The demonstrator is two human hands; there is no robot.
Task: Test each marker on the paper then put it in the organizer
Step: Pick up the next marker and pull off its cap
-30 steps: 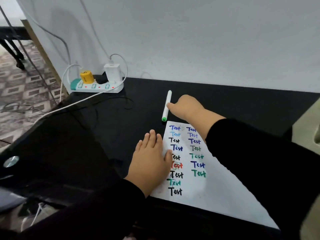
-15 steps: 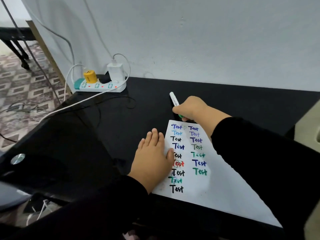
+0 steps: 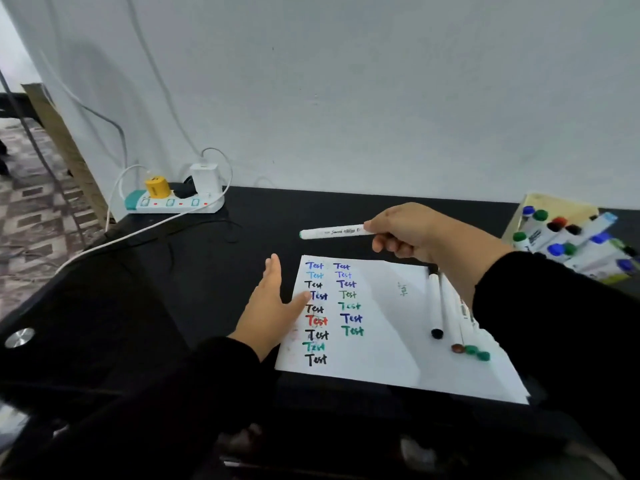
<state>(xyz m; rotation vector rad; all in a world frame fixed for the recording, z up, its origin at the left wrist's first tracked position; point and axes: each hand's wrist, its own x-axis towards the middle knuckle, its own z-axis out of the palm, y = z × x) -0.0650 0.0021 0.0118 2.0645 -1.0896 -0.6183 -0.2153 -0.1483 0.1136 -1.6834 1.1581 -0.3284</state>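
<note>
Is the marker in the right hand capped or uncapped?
Cannot tell. The marker shows a green free end, but whether that is a cap is unclear; its other end is hidden in the right hand.

Left hand (image 3: 268, 311) flat, fingers straight; right hand (image 3: 405, 233) raised, fingers curled in a pinch

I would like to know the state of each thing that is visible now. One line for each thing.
Right hand: grips the marker.
Marker: held level above the table, off the paper.
Left hand: open, thumb on the paper's edge.
Paper: flat, two columns of "Test" written.
Loose markers: lying on the paper, capped.
Organizer: holds many capped markers.
Power strip: plugs inserted.
</note>
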